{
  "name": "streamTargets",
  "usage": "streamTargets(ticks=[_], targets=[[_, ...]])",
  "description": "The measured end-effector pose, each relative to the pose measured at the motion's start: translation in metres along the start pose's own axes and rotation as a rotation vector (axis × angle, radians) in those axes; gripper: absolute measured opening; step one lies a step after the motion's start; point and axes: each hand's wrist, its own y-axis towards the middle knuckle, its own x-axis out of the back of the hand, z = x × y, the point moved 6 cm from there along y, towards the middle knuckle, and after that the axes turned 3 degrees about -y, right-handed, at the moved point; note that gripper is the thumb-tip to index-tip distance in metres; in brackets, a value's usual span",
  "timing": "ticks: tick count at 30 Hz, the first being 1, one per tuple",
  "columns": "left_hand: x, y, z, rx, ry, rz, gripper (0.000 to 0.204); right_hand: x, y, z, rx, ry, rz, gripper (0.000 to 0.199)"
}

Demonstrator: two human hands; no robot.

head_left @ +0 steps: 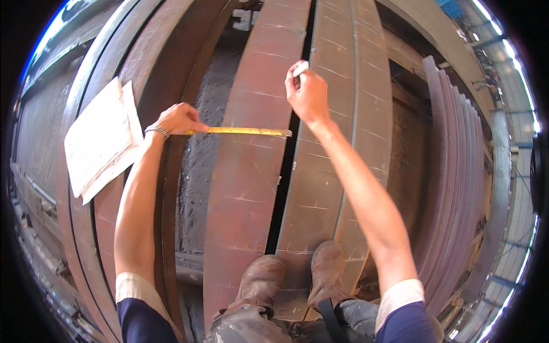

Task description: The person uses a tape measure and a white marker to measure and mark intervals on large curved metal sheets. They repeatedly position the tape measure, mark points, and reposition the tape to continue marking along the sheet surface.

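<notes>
Left hand [180, 119]: its grip is closed on the yellow measuring tape, thumb and fingers pinching its left part.
Tape [243, 131]: stretched crosswise over the reddish beam [237, 177], its tip at that beam's right edge, beside the dark gap [281, 197].
Right hand [309, 94]: its grip is clenched around a small white chalk-like piece [300, 68], raised above the gap, farther from the body than the tape.
Brown beam [320, 177]: right of the gap, a pale seam running along its length.
White marks: short strokes, mostly crosswise, spaced along both beams.
Paper sheets [103, 140]: a loose pile lying on the beams at left, near the left forearm, edges not aligned.
Gritty ground [209, 94]: seen down in the wide opening between the left beams and the reddish one.
Plate stack [454, 171]: long, thin pieces set side by side at right, well apart from the hands.
Boots [327, 271]: dusty brown, toes toward the tape, at the near part of the two marked beams.
Wristband [157, 131]: metal-coloured, around the left wrist.
</notes>
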Motion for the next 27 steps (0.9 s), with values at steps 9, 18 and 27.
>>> streamTargets(ticks=[9, 18, 27], targets=[[0.058, -0.041, -0.006, 0.024, 0.001, -0.180, 0.043, 0.269, 0.102, -0.042, 0.292, -1.118, 0.368, 0.037], [0.113, -0.076, -0.052, -0.039, -0.065, -0.256, 0.040, 0.445, 0.012, -0.034, 0.270, -0.913, 0.067, 0.017], [0.169, -0.116, -0.150, -0.078, 0.173, -0.281, 0.040, 0.370, -0.123, -0.124, -0.032, -0.298, -0.022, 0.008]])
